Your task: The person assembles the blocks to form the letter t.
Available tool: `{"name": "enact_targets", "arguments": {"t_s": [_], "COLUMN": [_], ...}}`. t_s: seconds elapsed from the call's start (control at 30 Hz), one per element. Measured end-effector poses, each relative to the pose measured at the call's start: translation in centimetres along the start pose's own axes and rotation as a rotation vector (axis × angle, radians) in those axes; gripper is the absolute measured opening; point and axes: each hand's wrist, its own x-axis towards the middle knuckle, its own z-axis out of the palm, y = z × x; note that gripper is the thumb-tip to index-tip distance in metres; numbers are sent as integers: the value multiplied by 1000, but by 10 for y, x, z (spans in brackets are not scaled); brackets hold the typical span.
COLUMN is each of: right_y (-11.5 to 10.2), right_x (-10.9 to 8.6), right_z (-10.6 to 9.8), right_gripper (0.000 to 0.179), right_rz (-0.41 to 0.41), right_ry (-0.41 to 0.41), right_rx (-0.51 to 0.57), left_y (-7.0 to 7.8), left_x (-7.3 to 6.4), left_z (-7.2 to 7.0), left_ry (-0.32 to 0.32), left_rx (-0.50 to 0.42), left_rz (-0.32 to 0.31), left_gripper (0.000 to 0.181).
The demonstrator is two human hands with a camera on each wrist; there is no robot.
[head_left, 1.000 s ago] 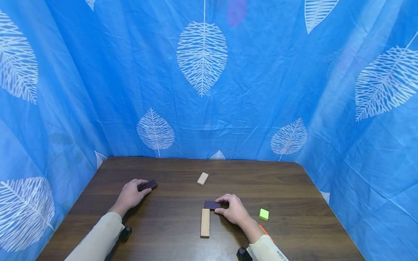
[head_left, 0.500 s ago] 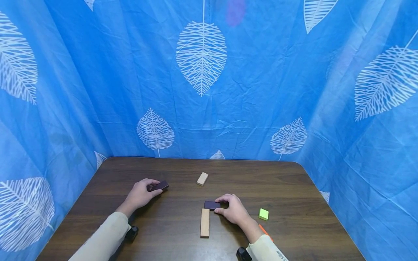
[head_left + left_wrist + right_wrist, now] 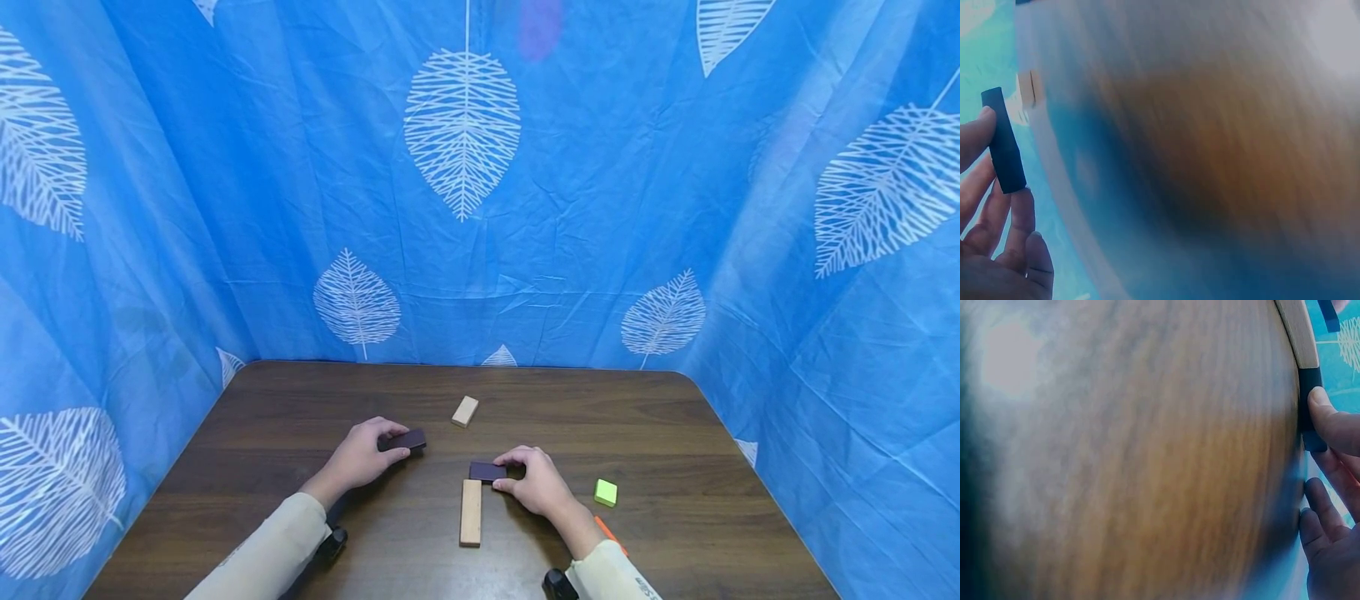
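Between thumb and fingers, my left hand (image 3: 362,452) pinches a dark brown rectangular block (image 3: 412,440), left of the table's middle. In the left wrist view that dark block (image 3: 1004,140) shows along its length, thumb on one side and fingers on the other. My right hand (image 3: 540,483) pinches the right end of a second dark block (image 3: 486,472), which lies on the table. The far end of a long pale wooden block (image 3: 470,512) meets this dark block, forming a corner. The right wrist view shows the thumb pressing on the dark block (image 3: 1311,403) beside the pale wood.
A short pale wooden block (image 3: 465,411) lies farther back on the brown table (image 3: 360,550). To the right of my right hand sits a yellow-green block (image 3: 606,492). An orange piece (image 3: 611,533) is partly hidden by the right forearm. Blue leaf-patterned cloth (image 3: 570,250) surrounds the table.
My left hand has moved steadily to the right and slightly nearer, carrying its dark block toward the middle. The right hand and its block have stayed in place.
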Motion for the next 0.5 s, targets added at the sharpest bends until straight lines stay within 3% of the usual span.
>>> {"name": "enact_targets", "arguments": {"t_s": [0.5], "right_y": [-1], "right_x": [0], "right_z": [0], "right_gripper": [23], "right_rz": [-13], "right_ry": [3], "right_rx": [1], "left_y": [28], "left_x": [0], "left_z": [33], "left_ry": [-52], "left_rx": [66], "left_rz": [104], "left_gripper": [28]}}
